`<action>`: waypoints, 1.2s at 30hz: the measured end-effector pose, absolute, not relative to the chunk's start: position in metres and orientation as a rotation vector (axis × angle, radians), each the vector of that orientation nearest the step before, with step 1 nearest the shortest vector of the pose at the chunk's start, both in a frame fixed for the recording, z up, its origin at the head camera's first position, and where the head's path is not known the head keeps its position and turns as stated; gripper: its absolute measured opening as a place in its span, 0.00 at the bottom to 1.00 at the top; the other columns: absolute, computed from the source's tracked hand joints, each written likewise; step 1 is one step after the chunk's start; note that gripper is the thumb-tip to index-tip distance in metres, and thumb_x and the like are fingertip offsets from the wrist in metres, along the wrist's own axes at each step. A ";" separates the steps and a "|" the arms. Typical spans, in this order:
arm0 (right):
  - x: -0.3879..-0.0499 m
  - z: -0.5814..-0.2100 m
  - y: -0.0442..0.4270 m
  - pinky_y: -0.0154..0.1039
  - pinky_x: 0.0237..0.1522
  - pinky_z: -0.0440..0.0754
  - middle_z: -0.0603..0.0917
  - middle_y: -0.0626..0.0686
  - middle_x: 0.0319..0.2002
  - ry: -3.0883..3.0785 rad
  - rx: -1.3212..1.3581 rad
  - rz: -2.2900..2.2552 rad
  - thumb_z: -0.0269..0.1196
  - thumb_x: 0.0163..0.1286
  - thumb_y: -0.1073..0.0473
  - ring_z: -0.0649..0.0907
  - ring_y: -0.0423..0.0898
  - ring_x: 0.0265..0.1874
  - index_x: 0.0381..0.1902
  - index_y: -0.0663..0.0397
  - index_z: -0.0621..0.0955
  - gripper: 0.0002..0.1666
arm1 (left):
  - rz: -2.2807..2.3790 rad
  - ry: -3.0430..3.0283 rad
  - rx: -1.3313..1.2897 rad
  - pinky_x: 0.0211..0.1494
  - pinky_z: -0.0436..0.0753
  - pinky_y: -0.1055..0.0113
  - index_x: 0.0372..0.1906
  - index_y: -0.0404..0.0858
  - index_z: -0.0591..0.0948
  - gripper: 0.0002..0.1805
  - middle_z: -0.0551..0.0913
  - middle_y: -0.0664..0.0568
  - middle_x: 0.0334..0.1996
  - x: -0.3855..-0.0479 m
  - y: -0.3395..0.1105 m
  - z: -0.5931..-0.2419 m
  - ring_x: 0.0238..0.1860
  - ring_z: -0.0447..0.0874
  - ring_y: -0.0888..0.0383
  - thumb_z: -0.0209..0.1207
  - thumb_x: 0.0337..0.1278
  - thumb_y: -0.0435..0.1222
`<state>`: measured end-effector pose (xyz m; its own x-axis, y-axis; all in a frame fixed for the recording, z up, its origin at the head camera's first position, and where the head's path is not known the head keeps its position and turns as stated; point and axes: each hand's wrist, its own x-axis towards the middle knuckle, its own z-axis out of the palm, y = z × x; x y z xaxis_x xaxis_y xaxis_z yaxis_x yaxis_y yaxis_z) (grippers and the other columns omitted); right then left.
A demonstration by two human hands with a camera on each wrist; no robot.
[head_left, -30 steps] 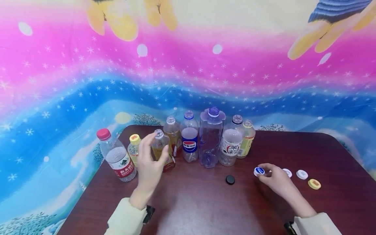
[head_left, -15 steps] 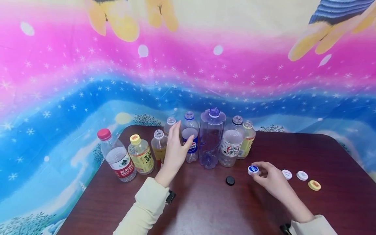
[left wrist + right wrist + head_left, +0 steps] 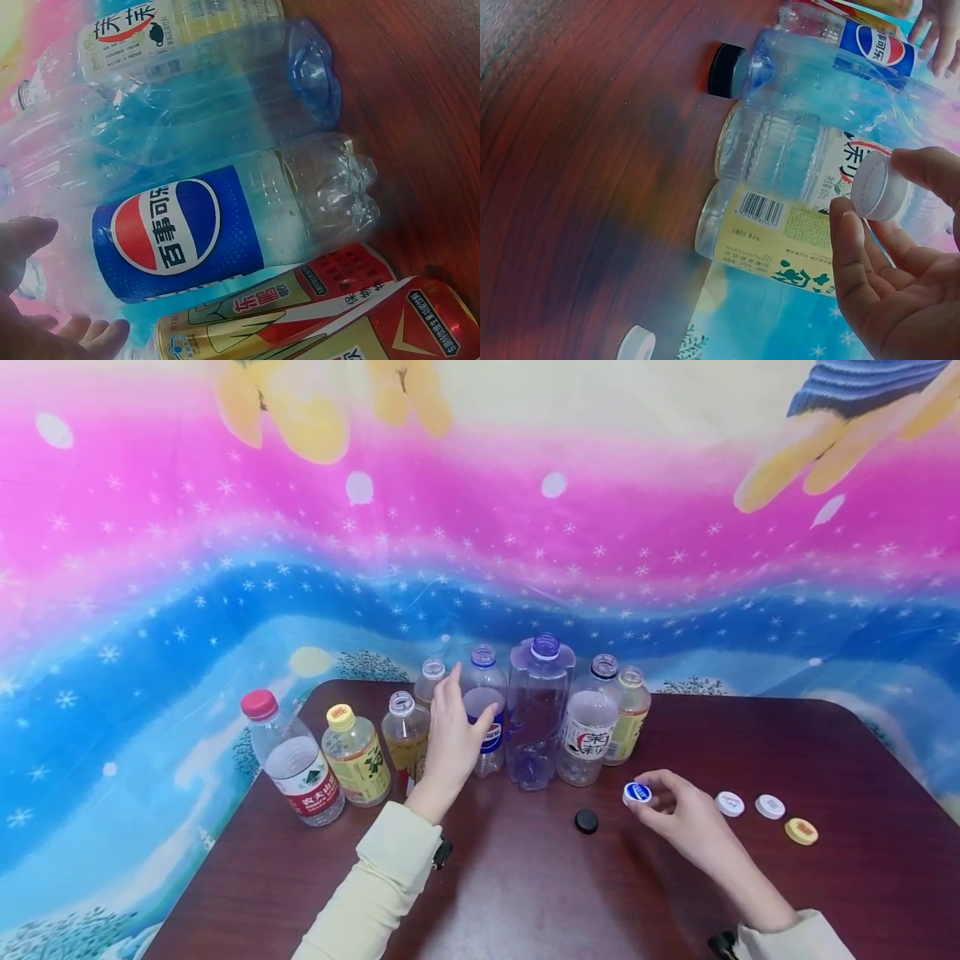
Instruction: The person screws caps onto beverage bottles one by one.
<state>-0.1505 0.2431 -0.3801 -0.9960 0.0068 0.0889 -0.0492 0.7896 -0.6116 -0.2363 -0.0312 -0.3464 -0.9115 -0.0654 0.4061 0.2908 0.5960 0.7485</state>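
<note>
My right hand pinches a bottle cap between thumb and fingers, its blue printed top facing up, held above the table. In the right wrist view the white underside of that bottle cap shows. My left hand reaches in front of the cola bottle, thumb and fingers spread apart. The left wrist view shows these fingers by the upper part of the uncapped cola bottle, with no clear grip on it. A black cap lies on the table between the hands.
A red-capped water bottle, a yellow-capped bottle and gold-labelled bottles stand left. A tall purple bottle, a white-labelled bottle and a yellow-labelled bottle stand right, uncapped. White caps and a yellow cap lie right.
My left hand has moved right, from in front of the gold-labelled bottles to the cola bottle. The right hand has carried the blue-topped cap a little to the left.
</note>
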 end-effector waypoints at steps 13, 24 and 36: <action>-0.145 -0.376 0.238 0.31 0.28 0.76 0.86 0.56 0.38 -2.844 0.035 1.014 0.66 0.61 0.56 0.80 0.38 0.28 0.47 0.58 0.79 0.18 | -1.292 -2.378 -0.178 0.67 0.71 0.52 0.65 0.32 0.61 0.37 0.69 0.37 0.62 -0.230 -0.030 -0.353 0.65 0.69 0.45 0.65 0.55 0.40; -0.140 -0.359 0.230 0.29 0.34 0.79 0.85 0.59 0.41 -2.765 0.025 1.064 0.65 0.62 0.58 0.83 0.42 0.33 0.51 0.60 0.78 0.20 | -1.379 -2.228 -0.185 0.65 0.72 0.49 0.67 0.38 0.60 0.40 0.68 0.40 0.62 -0.206 -0.035 -0.364 0.63 0.70 0.46 0.66 0.53 0.43; -0.140 -0.326 0.206 0.23 0.41 0.75 0.82 0.58 0.49 -2.574 0.027 1.140 0.62 0.66 0.53 0.70 0.19 0.37 0.55 0.55 0.78 0.22 | -1.346 -2.228 -0.437 0.52 0.81 0.55 0.69 0.46 0.65 0.41 0.69 0.45 0.54 -0.166 -0.015 -0.365 0.53 0.76 0.51 0.69 0.48 0.43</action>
